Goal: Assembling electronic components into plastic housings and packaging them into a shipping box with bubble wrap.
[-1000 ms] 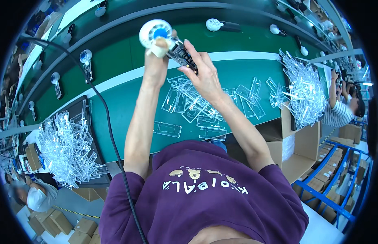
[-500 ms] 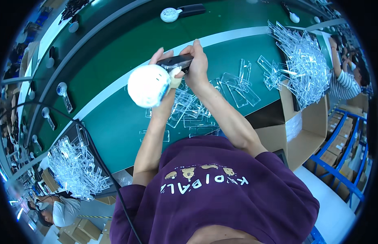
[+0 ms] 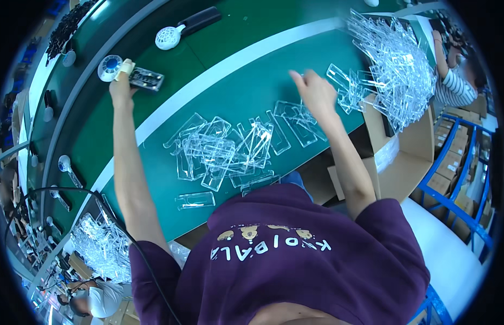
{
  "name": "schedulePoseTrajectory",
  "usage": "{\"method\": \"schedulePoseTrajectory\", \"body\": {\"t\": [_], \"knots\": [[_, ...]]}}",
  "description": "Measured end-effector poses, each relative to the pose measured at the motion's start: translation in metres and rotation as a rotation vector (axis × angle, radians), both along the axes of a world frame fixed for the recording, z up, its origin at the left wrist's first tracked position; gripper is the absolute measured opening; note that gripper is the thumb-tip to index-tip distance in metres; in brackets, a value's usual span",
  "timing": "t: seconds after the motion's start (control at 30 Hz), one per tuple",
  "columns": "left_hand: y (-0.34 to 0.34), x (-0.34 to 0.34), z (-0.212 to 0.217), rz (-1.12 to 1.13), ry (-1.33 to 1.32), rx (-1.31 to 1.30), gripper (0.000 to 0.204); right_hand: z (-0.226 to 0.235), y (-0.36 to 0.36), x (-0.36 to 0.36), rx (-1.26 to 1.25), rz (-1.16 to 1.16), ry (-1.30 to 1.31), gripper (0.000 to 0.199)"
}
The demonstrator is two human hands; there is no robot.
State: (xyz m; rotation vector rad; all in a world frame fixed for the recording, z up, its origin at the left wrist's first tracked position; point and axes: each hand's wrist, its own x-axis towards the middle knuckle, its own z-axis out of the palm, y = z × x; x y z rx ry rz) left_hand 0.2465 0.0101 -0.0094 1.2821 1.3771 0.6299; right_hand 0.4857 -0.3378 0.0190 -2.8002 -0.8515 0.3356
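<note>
My left hand (image 3: 122, 86), with a pale finger cover, reaches out over the dark green belt at the far left. It grips a handheld fan (image 3: 110, 68) where the round white head with a blue centre meets the dark handle. The handle's face shows what look like circuit parts. My right hand (image 3: 318, 97) is over the table at the right, thumb spread away from partly curled fingers, with nothing visible in it. Nearest to it are loose clear plastic covers (image 3: 344, 81). More clear covers (image 3: 208, 149) lie in a loose heap between my arms.
Another fan (image 3: 168, 38) with a white lattice head lies on the belt (image 3: 208, 54); several more line its left side. Large heaps of clear covers stand at right (image 3: 395, 70) and lower left (image 3: 103, 246). A cardboard box (image 3: 409, 162) is at right. A black cable (image 3: 132, 238) crosses my left side.
My hands have moved apart. The left carried the fan leftward from above the table to the belt; the right let go of it and moved right. The lattice-headed fan appears farther left.
</note>
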Motion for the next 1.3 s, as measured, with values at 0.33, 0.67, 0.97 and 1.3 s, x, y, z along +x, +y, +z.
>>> {"method": "schedulePoseTrajectory", "body": {"t": [0.33,0.67,0.97,1.3], "knots": [[-0.012,0.033,-0.001,-0.055,0.347,0.512,0.075,-0.035,-0.019,0.001,0.070,0.011,-0.215,0.049],[0.011,0.085,-0.020,0.145,-0.334,-0.219,0.057,-0.029,-0.002,0.009,0.680,0.031,0.099,0.044],[-0.058,0.057,0.056,-0.303,-0.624,0.188,0.071,-0.018,0.065,0.049,1.091,-0.157,1.410,0.051],[-0.122,-0.004,0.089,-0.493,-0.923,0.159,0.085,0.059,0.069,-0.071,0.793,-0.008,2.066,0.054]]}}
